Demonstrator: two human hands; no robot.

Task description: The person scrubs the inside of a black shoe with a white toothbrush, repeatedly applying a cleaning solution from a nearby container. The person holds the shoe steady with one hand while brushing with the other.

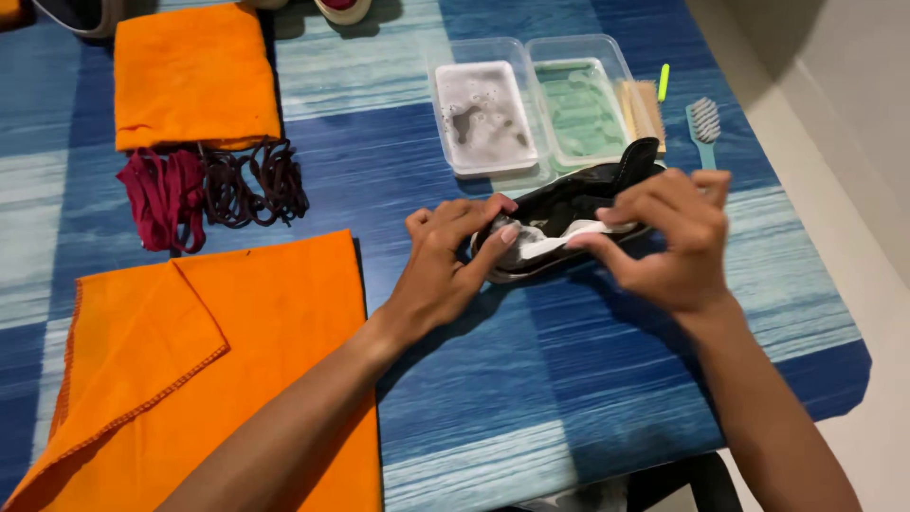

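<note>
We had the dark shoe (569,204) lying on its side on the blue striped tablecloth (531,379), just in front of the two clear plastic tubs. Our left hand (445,261) was curled around the toe end, thumb and fingers pressed onto it, steadying it against the table. Our right hand (678,237) came in from the other side, fingers pinched narrow on a pale insole (578,234) that stuck out of the shoe's opening, so both hands were closed on something. The pull tab at the heel stood up behind our right fingers.

Behind the shoe, one tub (483,118) held cloudy, soapy water and the other tub (583,109) held greenish liquid, the two touching side by side. Just right of them lay a wooden brush (646,109), a small yellow-green stick (664,82) and a teal toothbrush (703,128) with white bristles.

Over on the left, a folded orange cloth (194,76) sat at the far side, with a heap of maroon shoelaces (209,190) touching its near edge. A second, larger orange cloth (209,370) was spread out under our left forearm, one corner folded over
</note>
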